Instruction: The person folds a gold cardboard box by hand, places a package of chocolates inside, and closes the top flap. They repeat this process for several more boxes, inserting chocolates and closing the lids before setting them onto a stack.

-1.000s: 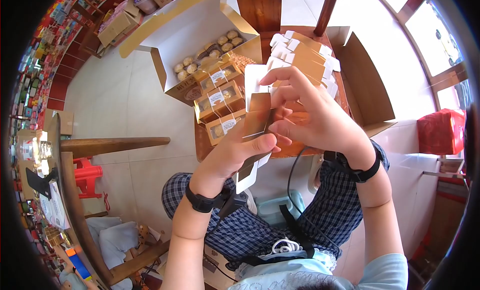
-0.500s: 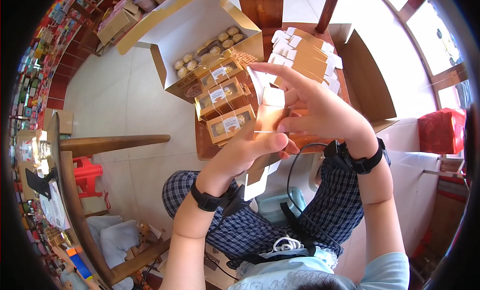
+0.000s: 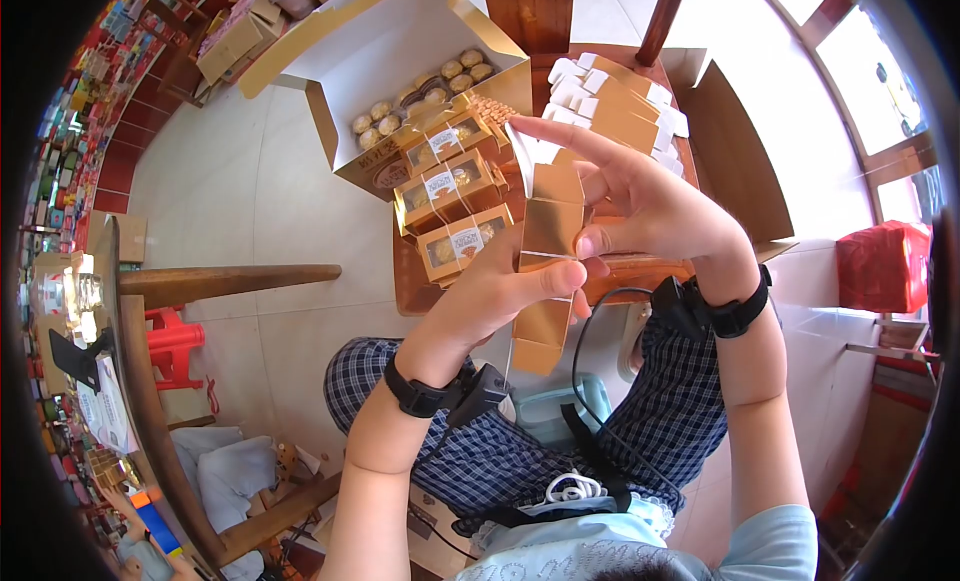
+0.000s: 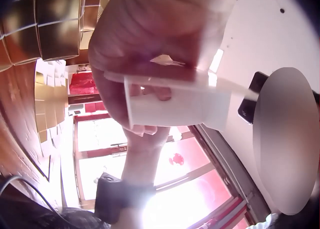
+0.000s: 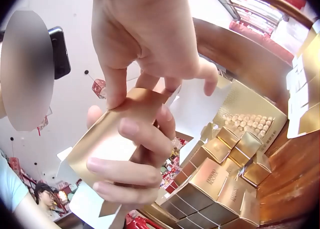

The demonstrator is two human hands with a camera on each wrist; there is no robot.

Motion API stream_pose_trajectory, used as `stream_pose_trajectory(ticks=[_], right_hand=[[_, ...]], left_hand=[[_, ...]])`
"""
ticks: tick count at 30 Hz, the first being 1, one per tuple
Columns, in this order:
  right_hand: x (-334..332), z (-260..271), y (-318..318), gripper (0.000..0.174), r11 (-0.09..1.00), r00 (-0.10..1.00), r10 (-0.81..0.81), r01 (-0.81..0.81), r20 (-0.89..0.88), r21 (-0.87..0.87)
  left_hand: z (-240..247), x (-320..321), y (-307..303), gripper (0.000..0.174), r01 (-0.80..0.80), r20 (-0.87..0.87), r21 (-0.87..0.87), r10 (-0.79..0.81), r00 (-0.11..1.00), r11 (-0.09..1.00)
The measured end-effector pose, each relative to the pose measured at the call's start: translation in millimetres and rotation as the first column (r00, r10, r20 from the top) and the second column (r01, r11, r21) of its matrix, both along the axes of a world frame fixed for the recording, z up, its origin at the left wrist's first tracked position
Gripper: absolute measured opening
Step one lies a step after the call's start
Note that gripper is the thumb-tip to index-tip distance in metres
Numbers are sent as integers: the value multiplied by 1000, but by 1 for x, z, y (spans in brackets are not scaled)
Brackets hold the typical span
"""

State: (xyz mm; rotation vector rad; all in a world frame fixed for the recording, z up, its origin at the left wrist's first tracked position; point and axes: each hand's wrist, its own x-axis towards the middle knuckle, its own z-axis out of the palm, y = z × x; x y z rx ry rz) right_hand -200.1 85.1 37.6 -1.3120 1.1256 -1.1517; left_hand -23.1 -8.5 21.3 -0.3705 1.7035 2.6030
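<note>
A partly folded gold carton with a white inside is held between both hands over the stool's near edge. The left hand grips its lower part, thumb on the near face; in the right wrist view the left fingers wrap round the carton. The right hand pinches the carton's right side with its thumb, index finger stretched out toward the upper flap. In the left wrist view the carton's white inside shows below a palm.
Small windowed gold boxes stand on the wooden stool, left of the hands. Behind them is a large open gold box with wrapped balls. Flat gold cartons lie at the back right, beside a brown cardboard box.
The carton has turned so that its gold faces and an opened-out lower end show. Both hands have shifted slightly right, and the right index finger has straightened.
</note>
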Motion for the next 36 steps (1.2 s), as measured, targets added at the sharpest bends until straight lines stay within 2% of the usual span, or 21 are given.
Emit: stream_pose_trajectory(ticks=[4,6,7,9,10,12,14,16,17,18,20,21,22,23,25,26,27,28,30,32,36], right_hand=[[4,-6,-3,91,992,997,-69,70,15,-101],[1,-8,-7,91,935,985,-172,161,-7,-315],[-1,-9,-9,91,935,985,-172,160,-8,-316],[-5,-11,-10,84,864,920,-379,312,-103,-395],[-2,-11,-10,84,864,919,-379,312,-103,-396],[4,-12,-9,60,987,976,-57,86,212,-133],[2,-16,-5,50,980,897,184,-200,403,-2],[6,-18,-5,47,967,867,253,-242,430,-83],[8,-18,-6,47,967,867,253,-241,430,-83],[11,-17,-8,46,972,919,218,-172,328,-162],[13,-16,-7,45,962,959,169,-111,227,-248],[12,-15,-4,54,993,932,95,-65,350,-97],[10,-13,-2,63,997,890,2,-34,456,62],[3,-7,-2,45,989,893,143,-137,427,-45],[7,-9,-6,48,989,952,-64,99,299,-106],[6,-12,-8,49,971,964,-168,199,207,-136],[5,-12,-8,49,971,964,-168,199,208,-136],[3,-12,-7,50,965,966,-210,229,152,-124],[3,-14,-8,51,959,964,-249,259,95,-111],[7,-15,-10,50,929,930,-366,365,-15,-59],[18,-26,-14,43,878,877,-478,476,-43,-49]], left_hand=[[-9,3,-2,64,-36,17,54,35,999,998],[-4,2,-1,68,-139,-64,-19,138,988,990],[-5,2,-1,68,-140,-65,-19,138,988,990],[-7,4,-2,72,-197,-122,-21,193,974,980],[-6,6,-2,72,-196,-123,-21,192,974,980],[-4,10,0,75,-105,-188,101,123,975,989],[-2,15,2,76,-62,-201,160,94,975,985],[-1,21,3,79,-8,-161,261,52,986,965],[-10,29,-1,83,-23,-92,234,46,995,972],[-10,26,-1,83,-23,-92,234,46,995,972],[-5,16,-1,86,205,-286,307,-115,951,929],[11,12,8,108,37,-165,208,-2,986,977],[11,10,0,105,14,-148,56,-5,989,998],[7,10,-3,93,-62,-131,58,69,989,996],[1,12,-10,70,-256,-115,-20,252,961,966],[0,12,-9,70,-256,-115,-21,252,961,966],[0,11,-7,62,-354,-213,-324,297,931,877],[2,9,-4,56,-439,-319,-580,305,897,686],[7,7,1,46,-463,-335,-569,323,885,680],[8,10,2,34,-412,-139,-418,391,910,809],[-1,12,1,25,-393,-60,-486,419,906,781]])
